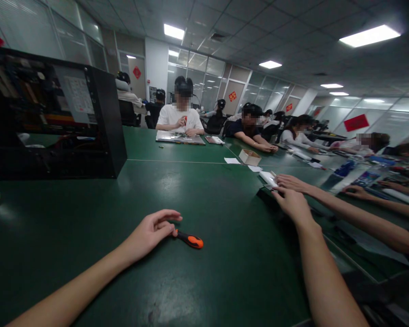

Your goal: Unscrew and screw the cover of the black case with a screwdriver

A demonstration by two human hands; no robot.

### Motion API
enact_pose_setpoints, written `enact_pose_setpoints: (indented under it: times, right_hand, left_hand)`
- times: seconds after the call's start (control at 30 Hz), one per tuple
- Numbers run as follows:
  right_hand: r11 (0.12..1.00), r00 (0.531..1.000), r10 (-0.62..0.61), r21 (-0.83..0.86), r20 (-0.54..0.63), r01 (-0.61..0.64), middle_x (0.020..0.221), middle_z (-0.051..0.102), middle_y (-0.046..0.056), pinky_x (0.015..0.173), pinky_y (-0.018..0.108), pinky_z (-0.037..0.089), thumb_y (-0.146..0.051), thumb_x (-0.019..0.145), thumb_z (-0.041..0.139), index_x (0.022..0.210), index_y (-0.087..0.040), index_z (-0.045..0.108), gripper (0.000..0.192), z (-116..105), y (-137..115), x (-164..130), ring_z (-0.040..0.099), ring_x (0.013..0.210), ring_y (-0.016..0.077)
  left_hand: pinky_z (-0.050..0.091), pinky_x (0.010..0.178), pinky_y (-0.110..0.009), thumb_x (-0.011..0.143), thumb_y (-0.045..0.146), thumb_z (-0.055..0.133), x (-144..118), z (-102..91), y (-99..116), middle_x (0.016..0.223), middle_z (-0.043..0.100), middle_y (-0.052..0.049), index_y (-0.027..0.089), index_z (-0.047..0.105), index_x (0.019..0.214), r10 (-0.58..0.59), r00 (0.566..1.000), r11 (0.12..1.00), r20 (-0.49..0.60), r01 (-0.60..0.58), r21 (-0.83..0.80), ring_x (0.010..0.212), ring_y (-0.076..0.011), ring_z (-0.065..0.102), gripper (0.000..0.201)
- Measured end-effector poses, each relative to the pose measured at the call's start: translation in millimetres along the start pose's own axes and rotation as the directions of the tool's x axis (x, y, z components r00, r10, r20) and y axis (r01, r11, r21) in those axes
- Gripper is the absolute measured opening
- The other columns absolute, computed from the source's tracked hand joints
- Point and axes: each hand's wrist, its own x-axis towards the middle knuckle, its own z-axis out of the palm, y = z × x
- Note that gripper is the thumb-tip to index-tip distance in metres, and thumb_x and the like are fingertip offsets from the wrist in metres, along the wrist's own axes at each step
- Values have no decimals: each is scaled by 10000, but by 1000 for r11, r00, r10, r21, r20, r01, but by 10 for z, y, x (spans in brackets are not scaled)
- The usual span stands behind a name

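Observation:
My left hand (157,230) rests low over the green table, its thumb and a finger closed at the front end of a screwdriver (191,240) with an orange and black handle. Its upper fingers are loosely stretched out. The screwdriver's shaft is hidden by the hand. Further right, my right hand (295,206) reaches forward with bent fingers at the edge of a dark flat object (267,194); its kind cannot be made out. Just beyond it, another person's hand (291,182) lies by a small white item (268,178) at the same edge.
A black open-sided computer case (105,122) stands at the left on the green table (139,190). A small open box (250,157) and white paper (231,161) lie further back. Across the table, a person (180,116) works over a flat panel (180,137). Water bottles (366,177) stand at the right.

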Motion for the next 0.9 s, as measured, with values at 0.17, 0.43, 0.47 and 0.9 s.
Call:
enact_pose_setpoints:
  times: [0.17, 0.43, 0.47, 0.9]
  right_hand:
    - [1000, 998, 6, -9, 63, -6, 1104, 753, 146, 860, 369, 538, -405, 956, 525, 1223, -222, 741, 389, 93, 11, 13, 712, 1021, 315]
    - [999, 996, -23, -27, 87, 26, 1112, 752, 147, 892, 372, 542, -377, 972, 492, 1275, -215, 714, 408, 147, 11, 46, 712, 1039, 310]
    - [999, 996, -29, -29, 86, 31, 1123, 749, 146, 898, 370, 541, -374, 973, 491, 1285, -216, 708, 412, 150, 9, 51, 709, 1048, 308]
    - [996, 991, -45, -70, 126, 54, 1063, 752, 171, 892, 368, 539, -271, 968, 461, 1267, -177, 713, 403, 194, -80, 112, 721, 998, 300]
  left_hand:
    - [525, 919, -401, 864, 370, 664, -4, -1, 37, 1198, 697, -122, 165, 648, 1167, -9, 1000, 1000, 3, 9, 15, 915, -217, 689, 367]
    - [523, 889, -371, 849, 368, 658, 7, 23, 42, 1140, 716, -113, 160, 657, 1138, -7, 1000, 1000, 1, 7, 16, 877, -204, 683, 357]
    - [523, 890, -374, 845, 368, 660, 9, 26, 40, 1140, 717, -114, 160, 657, 1134, -7, 1000, 1000, 2, 7, 12, 873, -204, 683, 356]
    - [531, 888, -380, 860, 344, 640, -10, 27, 21, 1112, 720, -123, 144, 667, 1120, -12, 1000, 1000, 17, 11, 22, 860, -200, 673, 329]
